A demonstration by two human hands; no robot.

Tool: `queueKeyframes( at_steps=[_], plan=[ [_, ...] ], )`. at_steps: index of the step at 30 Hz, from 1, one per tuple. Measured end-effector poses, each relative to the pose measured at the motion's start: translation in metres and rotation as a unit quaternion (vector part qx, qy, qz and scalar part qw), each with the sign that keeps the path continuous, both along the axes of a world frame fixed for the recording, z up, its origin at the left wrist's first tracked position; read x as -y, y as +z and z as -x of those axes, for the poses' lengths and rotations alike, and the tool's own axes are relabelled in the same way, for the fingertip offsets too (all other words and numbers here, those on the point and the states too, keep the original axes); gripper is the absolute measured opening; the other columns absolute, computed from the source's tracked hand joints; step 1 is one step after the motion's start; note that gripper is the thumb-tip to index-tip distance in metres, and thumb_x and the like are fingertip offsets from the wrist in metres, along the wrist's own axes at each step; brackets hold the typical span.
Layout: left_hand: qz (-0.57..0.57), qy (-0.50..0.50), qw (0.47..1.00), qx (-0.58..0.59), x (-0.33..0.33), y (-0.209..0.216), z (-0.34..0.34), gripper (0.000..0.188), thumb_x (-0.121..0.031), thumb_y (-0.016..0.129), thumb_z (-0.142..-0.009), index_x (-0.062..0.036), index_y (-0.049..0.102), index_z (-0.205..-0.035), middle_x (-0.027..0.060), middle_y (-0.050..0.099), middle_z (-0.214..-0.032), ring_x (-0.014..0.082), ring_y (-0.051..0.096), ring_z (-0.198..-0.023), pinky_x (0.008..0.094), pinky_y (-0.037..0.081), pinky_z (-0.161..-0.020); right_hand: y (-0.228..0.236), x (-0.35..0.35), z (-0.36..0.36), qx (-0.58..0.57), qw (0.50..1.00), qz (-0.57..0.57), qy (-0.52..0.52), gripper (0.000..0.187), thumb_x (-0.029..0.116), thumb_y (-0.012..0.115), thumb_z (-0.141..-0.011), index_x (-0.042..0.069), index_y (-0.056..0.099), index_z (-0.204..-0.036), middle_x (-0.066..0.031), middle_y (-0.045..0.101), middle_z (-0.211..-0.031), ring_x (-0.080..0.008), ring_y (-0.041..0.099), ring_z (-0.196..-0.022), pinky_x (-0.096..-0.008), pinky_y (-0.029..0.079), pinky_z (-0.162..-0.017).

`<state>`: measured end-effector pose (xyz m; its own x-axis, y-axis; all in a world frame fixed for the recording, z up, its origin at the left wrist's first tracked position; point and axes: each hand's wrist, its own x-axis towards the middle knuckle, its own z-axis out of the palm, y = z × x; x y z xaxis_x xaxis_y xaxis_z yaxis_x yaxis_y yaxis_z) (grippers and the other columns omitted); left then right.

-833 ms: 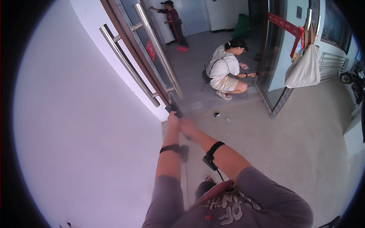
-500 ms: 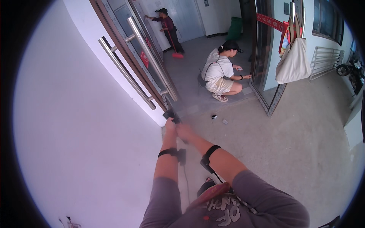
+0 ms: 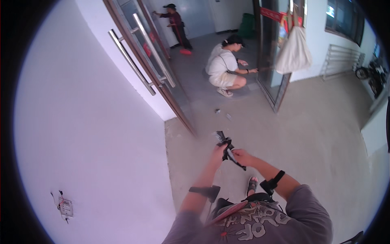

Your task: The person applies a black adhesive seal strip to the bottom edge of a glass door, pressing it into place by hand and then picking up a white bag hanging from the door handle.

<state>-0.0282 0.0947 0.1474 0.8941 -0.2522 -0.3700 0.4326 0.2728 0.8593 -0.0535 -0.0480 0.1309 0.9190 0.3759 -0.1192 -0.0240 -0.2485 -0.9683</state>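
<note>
Black-and-white crumpled strip (image 3: 224, 141) right of the brown-framed door (image 3: 167, 96), looks fully clear of it, not yet set down, left hand's (image 3: 218, 152) fingers clamped on it, right hand's (image 3: 243, 157) seemingly pinching its tail.

Shows wall (image 3: 101, 134) at left, door (image 3: 140, 55) beside it; item (image 3: 230, 145) between left hand (image 3: 219, 150) and right hand (image 3: 243, 157); nearer person (image 3: 222, 65) ahead, beside second door (image 3: 270, 77). Has bag (image 3: 293, 53) on that door, rack (image 3: 342, 61) farther right, motorcycle (image 3: 375, 79) right of rack.
</note>
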Motion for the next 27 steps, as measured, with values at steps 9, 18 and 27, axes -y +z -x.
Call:
queueKeyframes(
  at_steps=[9,18,27],
  plan=[
    [-0.143,-0.201,0.943,0.225,-0.045,-0.005,0.130,0.042,-0.010,0.048,-0.080,-0.0074,0.036,-0.120,0.0034,0.046,-0.107,0.0116,0.045,-0.094,0.0229,0.040,-0.074,0.036,0.007,0.135,0.033,0.997,0.050,0.057,0.011,0.011,0.042,-0.079,0.001,0.048,-0.081,-0.0079,0.047,-0.060,-0.0137,0.043,-0.055,-0.0273,0.037,-0.052],
    [-0.176,-0.175,0.956,0.158,-0.024,0.019,0.188,0.037,-0.004,0.049,-0.077,-0.0051,0.041,-0.114,0.0016,0.050,-0.098,0.0098,0.048,-0.087,0.0228,0.041,-0.072,0.061,0.030,0.177,-0.013,0.990,0.117,0.079,0.014,0.014,0.043,-0.081,0.002,0.049,-0.082,-0.0059,0.048,-0.061,-0.0127,0.044,-0.057,-0.0271,0.038,-0.053],
    [-0.011,-0.262,0.948,0.181,0.077,0.029,0.188,0.039,-0.009,0.052,-0.073,-0.0051,0.042,-0.111,0.0039,0.047,-0.102,0.0123,0.045,-0.095,0.0255,0.036,-0.080,0.079,0.144,0.204,0.020,0.993,0.107,0.040,0.016,0.016,0.043,-0.081,0.001,0.050,-0.084,-0.0072,0.050,-0.064,-0.0142,0.050,-0.057,-0.0279,0.042,-0.053]
  ],
)
